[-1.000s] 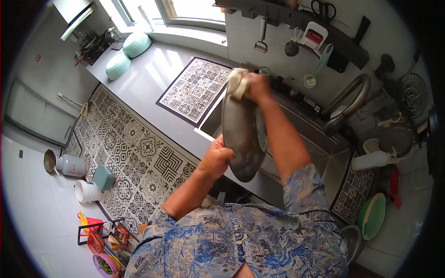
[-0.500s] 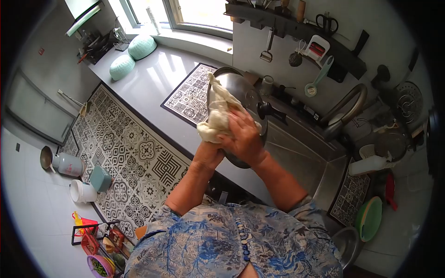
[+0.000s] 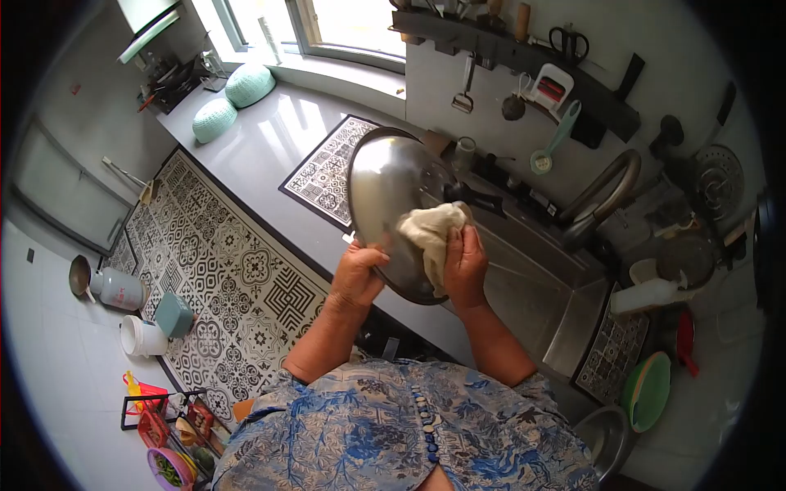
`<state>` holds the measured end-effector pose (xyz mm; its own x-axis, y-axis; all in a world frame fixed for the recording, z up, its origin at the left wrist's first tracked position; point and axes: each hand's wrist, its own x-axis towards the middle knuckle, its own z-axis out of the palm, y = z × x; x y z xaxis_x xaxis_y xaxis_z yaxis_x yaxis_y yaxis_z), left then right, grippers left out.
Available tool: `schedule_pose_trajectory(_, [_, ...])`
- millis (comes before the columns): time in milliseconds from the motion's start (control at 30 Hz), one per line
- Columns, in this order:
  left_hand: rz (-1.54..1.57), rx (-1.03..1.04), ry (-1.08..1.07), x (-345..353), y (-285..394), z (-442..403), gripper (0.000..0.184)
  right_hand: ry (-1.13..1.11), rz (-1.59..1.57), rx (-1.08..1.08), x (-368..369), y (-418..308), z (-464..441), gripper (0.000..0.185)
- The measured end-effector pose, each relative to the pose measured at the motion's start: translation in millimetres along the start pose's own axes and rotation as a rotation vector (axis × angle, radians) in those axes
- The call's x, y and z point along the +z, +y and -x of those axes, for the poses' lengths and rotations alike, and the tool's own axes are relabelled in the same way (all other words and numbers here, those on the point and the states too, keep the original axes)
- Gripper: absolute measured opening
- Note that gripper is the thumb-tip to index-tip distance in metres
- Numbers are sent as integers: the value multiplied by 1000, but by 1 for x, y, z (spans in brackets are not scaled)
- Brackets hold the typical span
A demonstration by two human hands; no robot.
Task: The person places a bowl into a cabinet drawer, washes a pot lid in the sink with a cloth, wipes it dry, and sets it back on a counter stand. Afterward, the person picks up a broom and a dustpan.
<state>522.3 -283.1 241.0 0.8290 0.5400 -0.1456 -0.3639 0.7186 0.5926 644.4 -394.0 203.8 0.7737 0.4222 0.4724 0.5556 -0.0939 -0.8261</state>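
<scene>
A shiny metal pot lid (image 3: 385, 176) with a dark rim and a black knob is held up, tilted, above the counter and the sink's near edge. My left hand (image 3: 358, 274) grips its lower left rim, thumb on the upper face. A crumpled cream cloth (image 3: 434, 229) lies against the lid's right side. My right hand (image 3: 467, 266) is closed on that cloth, pressing it near the lid's right edge. Part of the cloth hangs down over the lid. The lid's underside and the left fingertips are hidden.
The sink (image 3: 524, 299) and its curved faucet (image 3: 610, 188) are to the right. A patterned mat (image 3: 327, 176) lies on the grey counter (image 3: 270, 172), with two mint covers (image 3: 250, 84) farther back. Utensils hang from a wall rack (image 3: 524, 61).
My right hand and the cloth have shifted right and down across the lid, uncovering its left part. My left hand now shows at the lower left rim.
</scene>
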Motion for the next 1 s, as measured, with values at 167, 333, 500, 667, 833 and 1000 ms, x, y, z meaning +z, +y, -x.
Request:
schedule_pose_trajectory(167, [31,-15,-194,13,-20,2,36,193,140,-235,21,-8,-79,19])
schedule_pose_trajectory(333, [17,-47,-137,5,-22,-3,43,-80,233,-13,39,-9,-90,36])
schedule_pose_trajectory(500, [31,10,-82,-17,-14,-8,49,-179,232,-459,34,-7,-42,44])
schedule_pose_trajectory(667, [196,119,79,-37,0,-23,36,-228,223,-575,2,-4,23,46])
schedule_pose_trajectory(833, [273,241,136,-13,18,-8,25,-66,182,-375,-13,83,44,41])
schedule_pose_trajectory(1000, [188,213,78,-26,13,4,32,-129,-252,318,-8,103,-5,44])
